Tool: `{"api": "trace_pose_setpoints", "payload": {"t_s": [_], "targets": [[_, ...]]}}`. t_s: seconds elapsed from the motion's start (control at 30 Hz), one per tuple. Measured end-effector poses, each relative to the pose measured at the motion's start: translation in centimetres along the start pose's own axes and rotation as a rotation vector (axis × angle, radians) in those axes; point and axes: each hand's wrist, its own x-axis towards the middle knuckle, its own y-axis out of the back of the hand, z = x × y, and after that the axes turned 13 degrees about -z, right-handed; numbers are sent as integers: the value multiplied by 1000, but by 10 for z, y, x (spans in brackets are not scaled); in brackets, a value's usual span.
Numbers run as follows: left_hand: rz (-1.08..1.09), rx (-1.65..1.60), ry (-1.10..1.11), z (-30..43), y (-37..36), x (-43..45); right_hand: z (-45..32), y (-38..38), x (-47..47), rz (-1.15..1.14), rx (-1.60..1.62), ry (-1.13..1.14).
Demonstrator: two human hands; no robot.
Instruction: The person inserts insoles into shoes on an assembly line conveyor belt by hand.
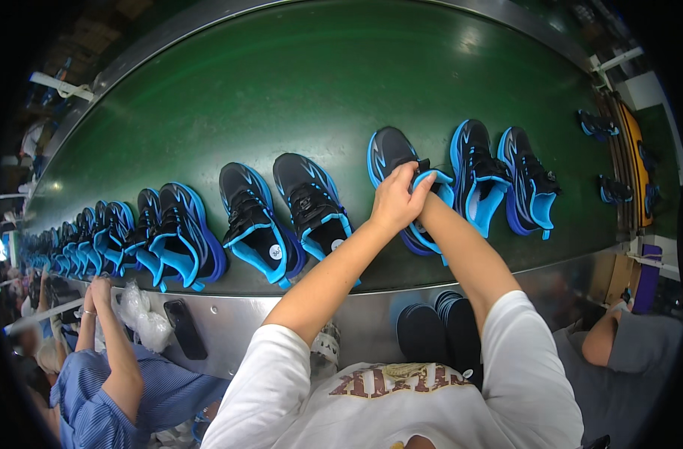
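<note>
My left hand [397, 196] lies over the collar and laces of a black and blue sneaker [393, 147] on the green conveyor belt [341, 84]. My right hand [425, 199] is mostly hidden behind the left one at the shoe's opening, so its fingers cannot be made out. To the right stands a pair of matching sneakers, the nearer one [470, 151] close to my right wrist. On the left another pair, with a sneaker [305, 185] and its mate [249, 207], has round white stickers on the insoles.
A long row of sneakers [179, 224] runs left along the belt. On the metal ledge [235, 320] lie a phone [185, 328], crumpled plastic bags [145, 320] and stacked black insoles [423, 331]. A co-worker's hands [97, 294] are at the left; another person sits at the right.
</note>
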Motion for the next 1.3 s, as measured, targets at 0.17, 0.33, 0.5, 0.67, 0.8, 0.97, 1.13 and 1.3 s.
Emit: {"api": "trace_pose_setpoints", "payload": {"t_s": [0.17,0.33,0.5,0.67,0.8,0.97,1.13,1.3], "targets": [[75,130,-163,-9,-5,-1,-7,17,10,-26,32,-33],[195,135,16,-9,3,7,9,8,-1,-129,40,-85],[132,53,100,-7,20,16,8,13,-74,20,-68,237],[42,661,-231,-5,21,19,-10,32,-89,-464,38,28],[8,801,-325,-4,22,17,-2,-19,-100,188,122,121],[-35,763,-339,6,31,2,-27,-69,-138,909,344,-13],[-42,772,-460,25,28,-34,-42,-107,-147,894,490,-34],[-94,560,-389,25,31,-32,-47,-104,-148,947,511,10]]}}
